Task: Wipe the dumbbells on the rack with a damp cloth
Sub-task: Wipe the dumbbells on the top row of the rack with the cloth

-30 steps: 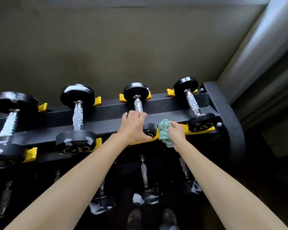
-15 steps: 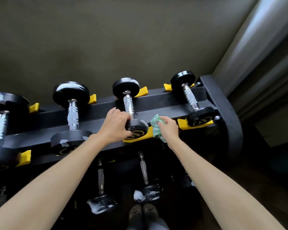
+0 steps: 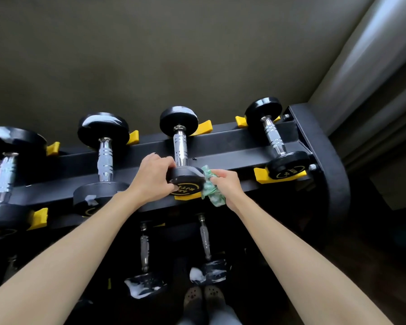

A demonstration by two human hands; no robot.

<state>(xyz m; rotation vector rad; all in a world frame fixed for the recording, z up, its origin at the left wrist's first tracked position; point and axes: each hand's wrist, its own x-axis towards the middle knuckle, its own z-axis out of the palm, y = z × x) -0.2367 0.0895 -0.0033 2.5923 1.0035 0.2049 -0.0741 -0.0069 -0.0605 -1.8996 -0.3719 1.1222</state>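
Observation:
A small black dumbbell (image 3: 181,146) with a chrome handle lies across the top tier of the black rack (image 3: 232,146). My left hand (image 3: 154,179) grips its near head from the left. My right hand (image 3: 225,184) holds a crumpled green-and-white cloth (image 3: 211,191) pressed against the right side of that same head. Other dumbbells rest on the same tier: one (image 3: 104,158) to the left, a larger one (image 3: 5,170) at the far left, and a small one (image 3: 275,141) at the right end.
Yellow cradles (image 3: 260,177) hold the dumbbell heads. Lower tiers carry more dumbbells (image 3: 145,263) with white patches on their heads. The rack's right upright (image 3: 324,160) stands near a wall corner. My shoes (image 3: 203,299) show at the bottom.
My left hand slid from the handle down to the near head of the middle dumbbell. My right hand brought the cloth against that head. The camera view shifted slightly.

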